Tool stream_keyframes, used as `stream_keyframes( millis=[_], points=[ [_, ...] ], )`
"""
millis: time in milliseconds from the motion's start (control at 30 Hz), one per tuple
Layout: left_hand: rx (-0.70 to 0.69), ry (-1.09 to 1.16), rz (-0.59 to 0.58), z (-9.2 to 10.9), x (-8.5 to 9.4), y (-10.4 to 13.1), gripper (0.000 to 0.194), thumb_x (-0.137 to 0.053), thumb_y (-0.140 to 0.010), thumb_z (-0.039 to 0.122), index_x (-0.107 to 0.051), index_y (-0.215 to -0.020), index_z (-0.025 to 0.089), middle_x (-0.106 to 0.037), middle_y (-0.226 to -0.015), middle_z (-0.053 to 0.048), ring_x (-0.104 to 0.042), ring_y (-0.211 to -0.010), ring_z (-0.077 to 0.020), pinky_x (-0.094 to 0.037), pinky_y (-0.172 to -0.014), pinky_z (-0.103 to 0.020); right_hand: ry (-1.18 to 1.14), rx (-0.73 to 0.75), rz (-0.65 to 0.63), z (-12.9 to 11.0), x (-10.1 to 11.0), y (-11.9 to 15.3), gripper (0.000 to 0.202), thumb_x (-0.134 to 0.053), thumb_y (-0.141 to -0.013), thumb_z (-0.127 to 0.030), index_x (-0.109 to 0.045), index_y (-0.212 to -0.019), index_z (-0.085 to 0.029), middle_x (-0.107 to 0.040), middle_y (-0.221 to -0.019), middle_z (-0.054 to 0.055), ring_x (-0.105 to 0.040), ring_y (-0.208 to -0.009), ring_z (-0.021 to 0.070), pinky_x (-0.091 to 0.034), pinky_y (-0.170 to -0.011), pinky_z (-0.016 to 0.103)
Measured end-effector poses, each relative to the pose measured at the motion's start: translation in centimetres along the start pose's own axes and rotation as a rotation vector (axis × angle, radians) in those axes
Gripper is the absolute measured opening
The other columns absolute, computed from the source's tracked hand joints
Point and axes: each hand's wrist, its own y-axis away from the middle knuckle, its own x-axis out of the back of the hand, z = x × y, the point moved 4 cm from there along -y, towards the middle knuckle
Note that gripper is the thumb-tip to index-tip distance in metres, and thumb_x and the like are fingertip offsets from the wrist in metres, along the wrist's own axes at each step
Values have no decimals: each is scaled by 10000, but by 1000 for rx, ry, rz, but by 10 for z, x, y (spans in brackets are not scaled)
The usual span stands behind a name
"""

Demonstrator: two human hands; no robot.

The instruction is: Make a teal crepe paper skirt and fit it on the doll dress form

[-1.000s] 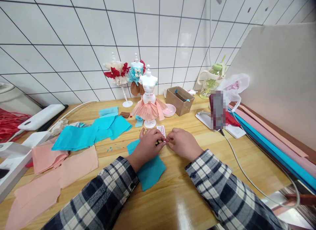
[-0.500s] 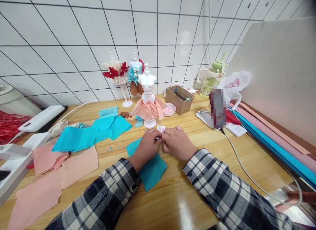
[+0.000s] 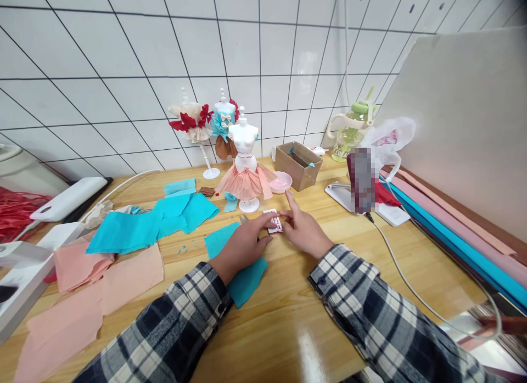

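Resting on the bench (image 3: 292,317): a small white card (image 3: 277,227) between left hand (image 3: 242,239) and right hand (image 3: 305,228).
Beyond stand a pink-skirted dress form (image 3: 244,139), pink dish (image 3: 281,182) and brown box (image 3: 305,177). Red print on the card is unreadable. The left grip's thumb and index are parted; the right extends 1 finger towards the dish. Whether either holds anything, I cannot tell.

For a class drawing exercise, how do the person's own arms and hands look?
The left hand and right hand are bare, without gloves. The left sleeve and right sleeve are long, checked in navy, grey and off-white; the right cuff shows a small dark button.
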Motion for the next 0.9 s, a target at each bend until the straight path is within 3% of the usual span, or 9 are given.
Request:
stream_keyframes(
  millis=[67,133,167,233,367,567,667,800,900],
  points=[
    [17,20,3,1,1,0,596,-567,-796,119,-407,-1356,242,-709,-1111,-16,-640,-1044,-190,-482,-941,-340,34,32,83,-3,1,0,672,-529,-785,-134,-386,-1438,-199,-634,-1195,88,-592,-1005,198,-436,-923,337],
    [-12,-42,33,3,3,0,567,-581,-792,130,-438,-1333,225,-684,-1148,-42,-618,-1067,-202,-468,-958,-355,85,31,242,-4,10,0,417,-570,-781,-198,-622,-1194,-186,-574,-1232,119,-521,-1141,234,-393,-993,373],
    [-45,-96,44,4,4,0,506,-589,-797,146,-492,-1289,215,-668,-1169,-60,-598,-1091,-215,-454,-975,-369,98,28,297,-4,15,0,281,-580,-786,-231,-679,-1044,-180,-571,-1215,124,-508,-1157,244,-383,-1002,383],
    [-108,-207,45,6,4,0,329,-596,-817,185,-613,-1145,198,-656,-1157,-83,-575,-1097,-236,-439,-981,-388,60,20,272,-2,18,-2,163,-553,-820,-263,-679,-878,-179,-631,-1066,100,-570,-1028,222,-422,-932,367],
    [-158,-310,-16,8,7,-1,210,-580,-857,235,-698,-1030,217,-677,-1104,-78,-579,-1070,-241,-424,-987,-412,-167,0,82,4,9,-6,191,-485,-863,-262,-650,-904,-176,-653,-744,8,-589,-690,150,-457,-705,281],
    [-187,-342,-108,8,12,4,370,-611,-854,289,-628,-1224,288,-633,-1267,-53,-463,-1279,-287,-212,-1141,-545,-450,-54,-17,14,-3,-11,274,-497,-850,-255,-677,-1029,-153,-705,-863,39,-630,-778,153,-477,-817,304],
    [-195,-311,-72,12,15,8,448,-625,-843,304,-580,-1288,269,-595,-1331,-71,-442,-1300,-298,-232,-1135,-547,-438,-87,3,15,-1,-11,301,-476,-871,-257,-659,-1090,-161,-699,-940,53,-631,-832,157,-463,-863,318],
    [56,-100,154,14,33,19,291,-491,-915,373,-694,-1024,196,-715,-1015,-77,-630,-957,-225,-485,-890,-376,-584,17,-59,-3,0,-3,354,-460,-891,-293,-524,-1214,-163,-605,-764,-4,-595,-751,150,-466,-774,298],
    [215,147,46,15,35,34,366,-428,-928,415,-702,-831,192,-707,-786,-33,-636,-755,-182,-502,-723,-290,-638,169,-181,-26,-4,9,275,-459,-891,-241,-453,-1161,-188,-505,-683,-52,-540,-674,128,-445,-716,268]
  ],
)
